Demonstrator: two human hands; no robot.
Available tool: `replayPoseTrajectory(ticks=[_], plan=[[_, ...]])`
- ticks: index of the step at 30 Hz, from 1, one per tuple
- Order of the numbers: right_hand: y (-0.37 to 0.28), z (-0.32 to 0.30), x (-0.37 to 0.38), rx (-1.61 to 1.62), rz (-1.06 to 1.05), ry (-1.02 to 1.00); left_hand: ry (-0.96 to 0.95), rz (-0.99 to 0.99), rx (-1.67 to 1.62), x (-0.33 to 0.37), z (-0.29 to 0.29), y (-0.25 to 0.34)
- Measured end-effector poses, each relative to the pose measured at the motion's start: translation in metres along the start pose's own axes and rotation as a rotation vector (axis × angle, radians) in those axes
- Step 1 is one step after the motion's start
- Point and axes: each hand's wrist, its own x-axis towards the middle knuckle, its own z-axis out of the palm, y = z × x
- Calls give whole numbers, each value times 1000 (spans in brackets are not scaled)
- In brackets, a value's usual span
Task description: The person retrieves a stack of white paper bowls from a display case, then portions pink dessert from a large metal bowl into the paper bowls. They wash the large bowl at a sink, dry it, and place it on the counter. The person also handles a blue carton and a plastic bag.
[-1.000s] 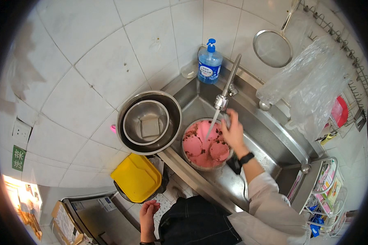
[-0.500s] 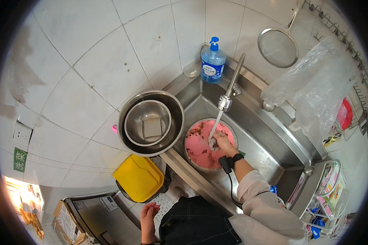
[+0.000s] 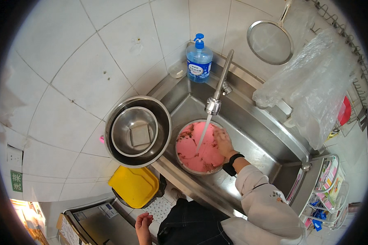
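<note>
A round metal basin (image 3: 185,168) stands in the steel sink, full of pink liquid (image 3: 206,152) with dark brown bits floating on it. At its right side my right hand (image 3: 223,143) reaches in, fingers stretched out and fingertips dipping into the liquid; I see nothing in its grasp. Water from the flexible metal faucet (image 3: 213,107) runs into the basin, left of that hand. My left hand (image 3: 144,221) hangs low beside the dark apron (image 3: 188,226), its fingers loosely curled, with nothing visible in them.
Nested metal bowls (image 3: 108,134) rest at the sink's left edge, above a yellow-lidded bin (image 3: 133,185). A blue pump bottle (image 3: 199,63) stands in the back corner. A strainer (image 3: 270,43) and clear plastic bags (image 3: 310,85) hang at right, above a wire rack (image 3: 327,192).
My right hand has moved out of the water stream to the basin's right side; the greyish clump at its fingers no longer shows. The view has shifted slightly.
</note>
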Motion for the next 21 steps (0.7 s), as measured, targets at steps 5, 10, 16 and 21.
replayPoseTrajectory(ticks=[5,10,16,21], plan=[[20,-1,4,-580,-476,-294,-83,27,-3,3,3,-5],[14,5,11,-901,-111,16,-82,96,115,3,7,-2],[12,11,19,-354,-369,-226,-72,-48,0,5,7,-3],[-32,21,21,-500,-236,-31,32,-172,-5,10,20,3]])
